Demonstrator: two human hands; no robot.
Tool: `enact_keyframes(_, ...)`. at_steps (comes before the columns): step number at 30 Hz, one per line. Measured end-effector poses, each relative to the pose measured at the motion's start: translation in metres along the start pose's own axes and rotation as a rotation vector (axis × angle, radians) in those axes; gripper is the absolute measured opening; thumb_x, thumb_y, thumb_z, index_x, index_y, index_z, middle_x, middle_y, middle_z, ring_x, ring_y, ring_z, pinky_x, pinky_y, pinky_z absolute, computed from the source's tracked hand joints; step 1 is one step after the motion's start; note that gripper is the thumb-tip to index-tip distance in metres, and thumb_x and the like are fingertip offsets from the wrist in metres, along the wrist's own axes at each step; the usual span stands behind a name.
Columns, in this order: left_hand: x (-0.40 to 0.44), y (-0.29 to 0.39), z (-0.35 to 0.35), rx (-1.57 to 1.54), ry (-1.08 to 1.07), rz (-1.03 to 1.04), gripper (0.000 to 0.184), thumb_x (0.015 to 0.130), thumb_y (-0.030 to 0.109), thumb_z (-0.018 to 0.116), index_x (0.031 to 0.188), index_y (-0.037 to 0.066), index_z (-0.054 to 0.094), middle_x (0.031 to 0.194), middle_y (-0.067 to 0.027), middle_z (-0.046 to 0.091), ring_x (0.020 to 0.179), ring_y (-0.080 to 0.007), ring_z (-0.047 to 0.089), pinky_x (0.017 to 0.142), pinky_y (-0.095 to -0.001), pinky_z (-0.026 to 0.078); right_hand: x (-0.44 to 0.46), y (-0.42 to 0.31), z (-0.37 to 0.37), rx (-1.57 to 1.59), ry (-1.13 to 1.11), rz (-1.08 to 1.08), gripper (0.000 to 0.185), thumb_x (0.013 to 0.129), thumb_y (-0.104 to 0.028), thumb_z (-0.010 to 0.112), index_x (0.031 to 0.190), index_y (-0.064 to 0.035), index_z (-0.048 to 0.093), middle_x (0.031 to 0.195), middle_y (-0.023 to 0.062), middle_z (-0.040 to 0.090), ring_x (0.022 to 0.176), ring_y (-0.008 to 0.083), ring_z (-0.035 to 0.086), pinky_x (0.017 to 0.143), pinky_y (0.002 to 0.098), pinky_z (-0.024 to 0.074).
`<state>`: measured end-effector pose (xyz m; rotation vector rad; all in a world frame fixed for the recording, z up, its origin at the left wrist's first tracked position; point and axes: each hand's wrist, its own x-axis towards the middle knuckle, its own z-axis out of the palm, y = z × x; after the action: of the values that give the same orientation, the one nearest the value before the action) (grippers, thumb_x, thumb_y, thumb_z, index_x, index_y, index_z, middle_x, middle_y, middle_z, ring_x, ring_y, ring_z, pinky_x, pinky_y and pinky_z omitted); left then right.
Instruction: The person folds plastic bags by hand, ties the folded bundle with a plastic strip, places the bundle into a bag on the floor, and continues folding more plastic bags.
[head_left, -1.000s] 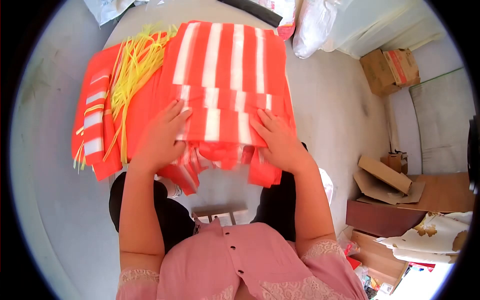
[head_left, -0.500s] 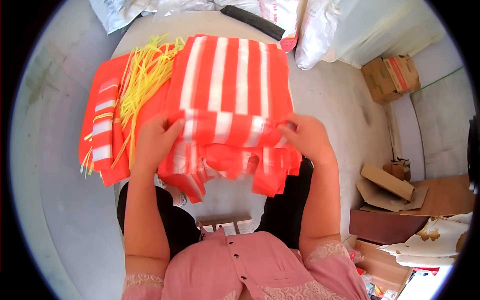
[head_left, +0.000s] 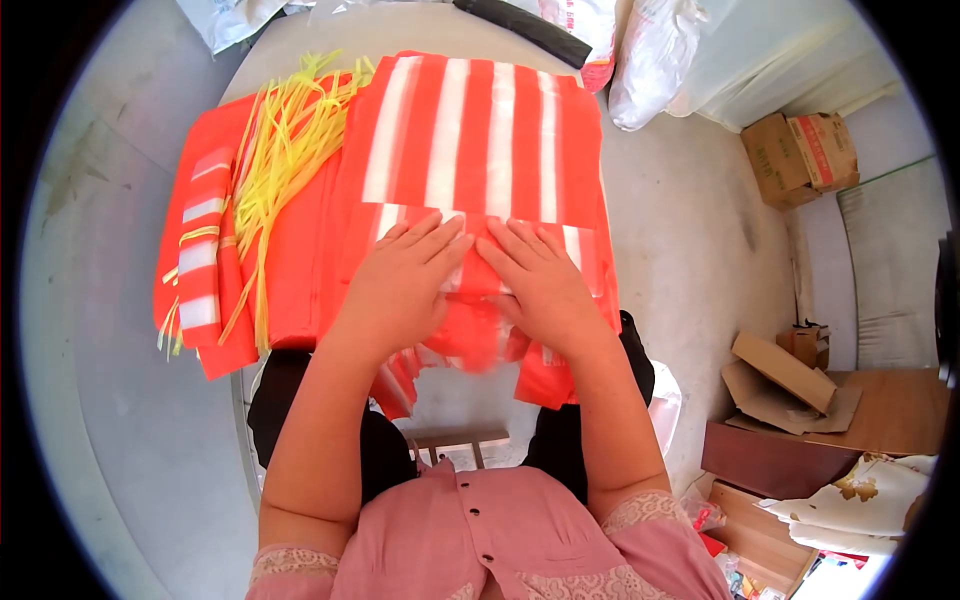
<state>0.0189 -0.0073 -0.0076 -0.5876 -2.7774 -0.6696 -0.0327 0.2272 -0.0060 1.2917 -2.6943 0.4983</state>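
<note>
Pressing striped sheeting (head_left: 475, 140), its stripes (head_left: 500, 120) pointing lengthwise away from the person (head_left: 460, 525), fingers (head_left: 430, 240) seem slightly spread.

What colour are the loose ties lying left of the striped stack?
Yellow; the ties show best in the head view.

Table: pale top (head_left: 400, 28), bare along a strip at the far end, its far left corner rounded
Left side: red sheets (head_left: 305, 240), flat and layered, reaching the near edge
Middle to right: striped stack (head_left: 470, 130), red and white, just beside the red sheets, stripes running roughly away from the person
Near edge: loose ends of the striped stack hang over it
Far right edge: black roll (head_left: 523, 30), lying slantwise, apart from the striped stack
</note>
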Motion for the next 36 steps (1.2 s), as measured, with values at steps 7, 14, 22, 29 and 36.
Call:
enact_keyframes(7, -0.010, -0.013, 0.003, 0.152, 0.037, -0.085, 0.062, 0.076, -0.005, 0.066, 0.138, 0.006, 0.065, 0.150, -0.0135, 0.061, 0.143, -0.0324, 0.054, 0.117, -0.0482, 0.044, -0.013, 0.017, -0.016, -0.029, -0.029, 0.133, 0.056, 0.084, 0.004, 0.067, 0.139, -0.0102, 0.065, 0.149, 0.0115, 0.061, 0.143, 0.0329, 0.052, 0.119, 0.0478, 0.0434)
enact_keyframes(14, -0.014, 0.000, -0.032, 0.123, 0.015, -0.207, 0.037, 0.088, 0.007, 0.070, 0.125, 0.004, 0.071, 0.118, -0.0152, 0.075, 0.106, -0.0333, 0.072, 0.092, -0.0429, 0.057, -0.020, 0.011, -0.071, -0.295, 0.005, 0.335, 0.048, 0.085, 0.003, 0.069, 0.131, -0.0103, 0.068, 0.137, 0.0100, 0.067, 0.131, 0.0309, 0.060, 0.116, 0.0509, 0.0432)
enact_keyframes(22, -0.031, 0.022, 0.016, -1.092, 0.044, -0.611, 0.047, 0.096, 0.016, 0.070, 0.139, 0.002, 0.059, 0.122, -0.0173, 0.072, 0.113, -0.0280, 0.071, 0.092, -0.0384, 0.055, -0.008, -0.015, -0.081, -0.066, 0.736, 0.211, 0.042, 0.096, -0.004, 0.070, 0.137, -0.0033, 0.060, 0.144, 0.0181, 0.059, 0.135, 0.0383, 0.053, 0.115, 0.0479, 0.0412)
enact_keyframes(29, -0.027, 0.048, -0.023, -0.338, -0.245, -0.472, 0.065, 0.087, 0.011, 0.071, 0.148, 0.003, 0.052, 0.146, -0.0221, 0.057, 0.125, -0.0423, 0.061, 0.103, -0.0470, 0.051, -0.046, -0.009, 0.015, 0.260, 0.282, 0.325, 0.027, 0.094, -0.008, 0.070, 0.121, -0.0026, 0.071, 0.134, 0.0155, 0.066, 0.130, 0.0400, 0.058, 0.111, 0.0469, 0.0456)
enact_keyframes(36, -0.021, 0.033, 0.011, -0.229, -0.004, -0.093, 0.073, 0.085, 0.011, 0.070, 0.153, -0.002, 0.047, 0.163, -0.0218, 0.042, 0.152, -0.0419, 0.039, 0.121, -0.0480, 0.038, -0.040, -0.020, 0.007, 0.126, 0.107, -0.037, 0.025, 0.082, -0.003, 0.075, 0.107, -0.0035, 0.072, 0.121, 0.0101, 0.067, 0.127, 0.0353, 0.056, 0.115, 0.0508, 0.0424)
